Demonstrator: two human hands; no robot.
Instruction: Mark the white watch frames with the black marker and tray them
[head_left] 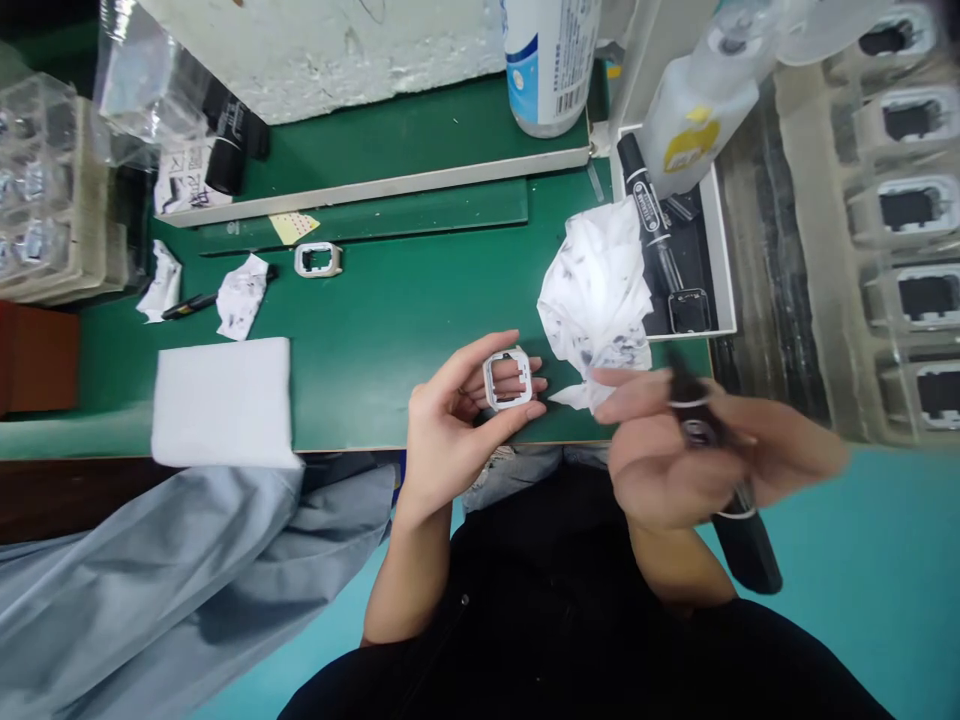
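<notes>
My left hand (457, 415) pinches a small white square frame (508, 380) between thumb and fingers, just above the green table's (375, 330) front edge. My right hand (675, 450), blurred by motion, is wrapped round a black marker (712, 450) whose body points down toward my lap. A crumpled white tissue with ink stains (596, 295) lies just beyond the two hands. A second white frame (318, 259) rests on the table farther back to the left.
A white foam pad (223, 400) sits at the front left. Another black marker (651, 215) lies in a white tray (721, 250) at the right. Trays of dark parts (911, 210) stand far right. A blue-and-white bottle (550, 60), small stained tissues (241, 295) and a grey sleeve (172, 570) are nearby.
</notes>
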